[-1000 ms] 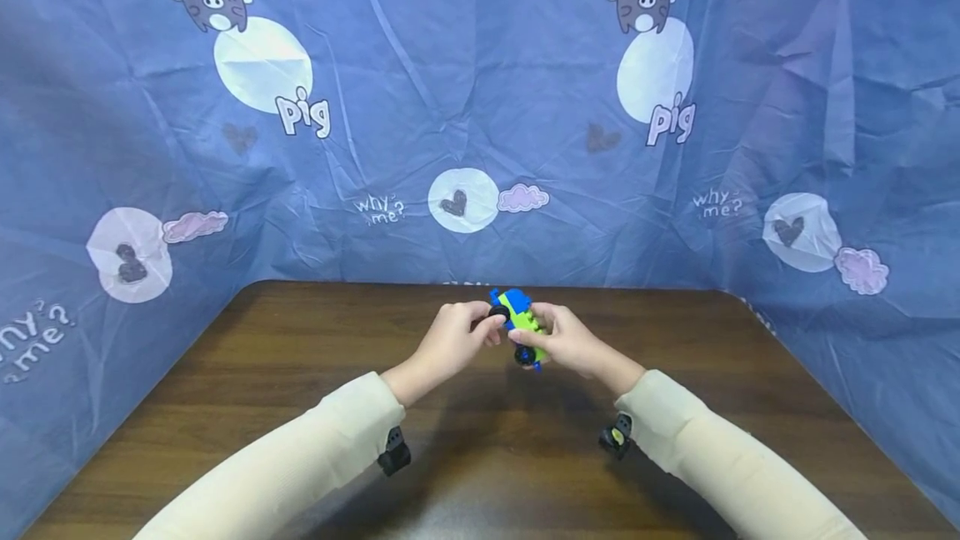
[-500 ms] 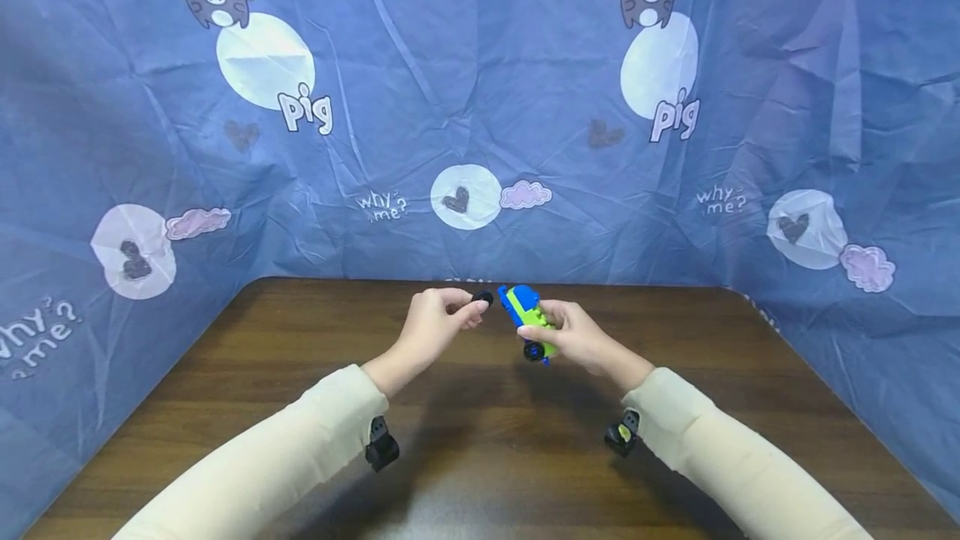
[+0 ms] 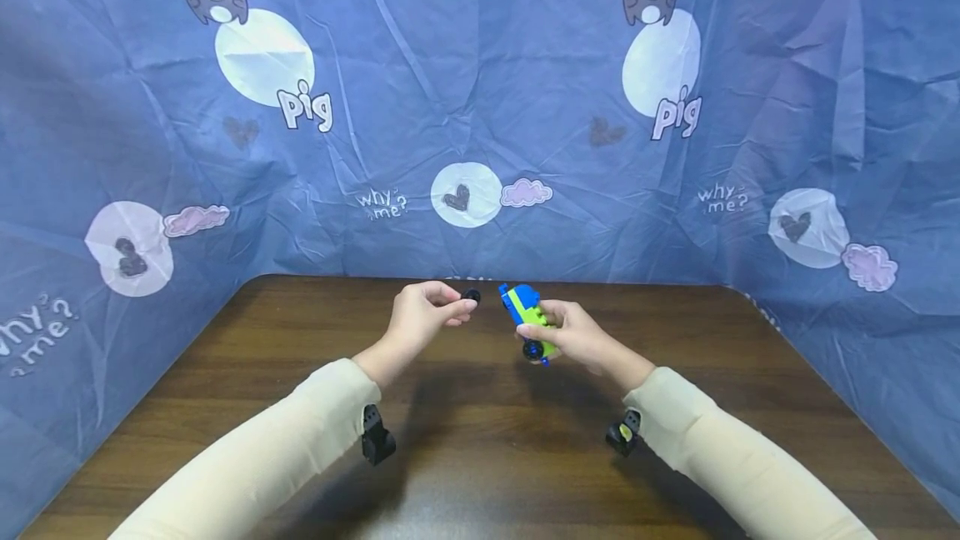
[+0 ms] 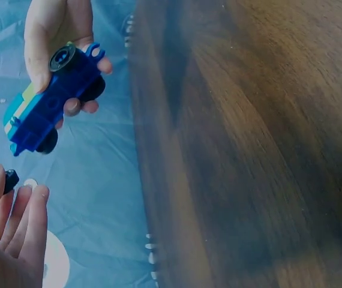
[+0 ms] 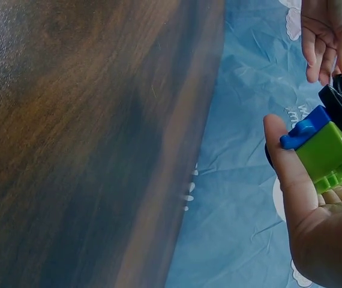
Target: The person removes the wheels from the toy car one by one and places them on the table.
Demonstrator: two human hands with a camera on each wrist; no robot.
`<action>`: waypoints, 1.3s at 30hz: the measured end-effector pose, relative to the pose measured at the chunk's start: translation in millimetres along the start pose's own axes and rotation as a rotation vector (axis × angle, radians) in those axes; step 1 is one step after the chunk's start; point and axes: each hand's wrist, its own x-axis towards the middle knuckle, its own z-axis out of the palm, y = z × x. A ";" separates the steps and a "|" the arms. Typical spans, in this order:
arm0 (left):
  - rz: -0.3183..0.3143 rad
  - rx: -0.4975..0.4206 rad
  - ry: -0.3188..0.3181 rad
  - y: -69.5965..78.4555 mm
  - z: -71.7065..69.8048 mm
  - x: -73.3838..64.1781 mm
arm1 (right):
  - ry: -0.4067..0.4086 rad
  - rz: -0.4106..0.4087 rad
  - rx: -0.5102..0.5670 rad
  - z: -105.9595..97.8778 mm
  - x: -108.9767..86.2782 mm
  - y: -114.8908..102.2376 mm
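Note:
Between thumb and fingertips my left hand (image 3: 414,322) pinches a small black toy wheel (image 3: 471,297), above the table's far part. To its right, my right hand (image 3: 576,336) grips a blue and lime-green building-brick toy car (image 3: 523,307), its thumb along the side. The left wrist view shows the blue underside of the toy car (image 4: 54,105), with black wheels at three corners and a bare blue stub (image 4: 15,121) at the fourth. A gap separates the pinched wheel from the car there. Part of the car is hidden by the right hand's fingers.
Below both hands lies a dark brown wooden table (image 3: 480,457). A blue cloth (image 3: 480,90) with pig, heart and cloud prints hangs behind it and along the sides. A black wrist camera (image 3: 377,437) hangs at the left cuff, another black camera (image 3: 622,433) at the right.
My left hand has drawn the black wheel away from the toy car, to the left. The right hand with the car has shifted slightly right.

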 end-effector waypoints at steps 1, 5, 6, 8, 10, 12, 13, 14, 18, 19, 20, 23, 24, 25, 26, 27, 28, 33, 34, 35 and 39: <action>-0.017 -0.031 0.000 -1.3 -0.3 1.1 | -0.002 -0.001 -0.002 -0.4 -0.3 0.1; -0.061 -0.186 0.006 -7.1 -1.8 6.4 | -0.001 -0.001 -0.001 -1.3 -1.4 0.5; -0.066 -0.221 0.010 -8.6 -2.1 7.8 | 0.000 -0.001 -0.003 -1.6 -1.7 0.6; -0.072 -0.278 0.013 -10.8 -3.3 9.5 | 0.003 0.003 -0.007 -2.2 -2.4 0.9; -0.074 -0.314 0.015 -13.0 -4.7 10.6 | 0.005 0.010 -0.004 -2.2 -3.0 1.2; -0.077 -0.332 0.017 -14.9 -5.9 11.5 | 0.007 0.015 -0.001 -2.1 -3.5 1.1; -0.079 -0.334 0.017 -16.0 -6.6 12.0 | 0.008 0.017 0.000 -1.9 -3.7 1.0; -0.078 -0.331 0.018 -17.4 -7.0 12.9 | 0.009 0.019 0.005 -1.6 -3.8 0.9; -0.082 -0.290 0.031 -21.5 -8.2 15.9 | 0.016 0.018 0.005 -0.8 -4.1 1.4; -0.086 -0.280 0.035 -22.6 -8.4 16.6 | 0.017 0.018 0.012 -0.6 -3.8 1.8; -0.092 -0.272 0.041 -23.7 -8.6 17.1 | 0.018 0.022 0.021 -0.5 -3.8 2.1; -0.116 -0.270 0.048 -27.9 -9.7 18.8 | 0.007 0.044 0.063 -0.2 -3.2 3.0; -0.124 -0.283 0.047 -29.5 -10.1 19.4 | 0.002 0.052 0.081 -0.3 -2.8 3.4; -0.133 -0.293 0.047 -31.1 -10.7 19.9 | -0.003 0.060 0.098 -0.4 -2.6 3.6; -0.142 -0.309 0.046 -32.7 -11.3 20.5 | -0.007 0.068 0.109 -0.7 -2.4 3.7; -0.150 -0.320 0.043 -34.4 -12.0 21.2 | -0.011 0.074 0.118 -1.0 -2.2 3.7; -0.158 -0.328 0.042 -36.0 -12.8 21.9 | -0.015 0.073 0.122 -1.6 -2.2 3.9; -0.195 -0.332 0.034 -44.6 -16.8 26.4 | -0.043 0.075 0.155 -3.6 -2.7 3.7; -0.202 -0.332 0.035 -46.5 -17.5 27.4 | -0.053 0.073 0.165 -3.7 -3.0 3.8; -0.210 -0.334 0.036 -48.7 -18.2 28.5 | -0.061 0.075 0.174 -3.5 -3.2 3.8; -0.248 -0.306 0.059 -56.0 -20.3 32.1 | -0.086 0.075 0.195 -2.3 -4.3 5.4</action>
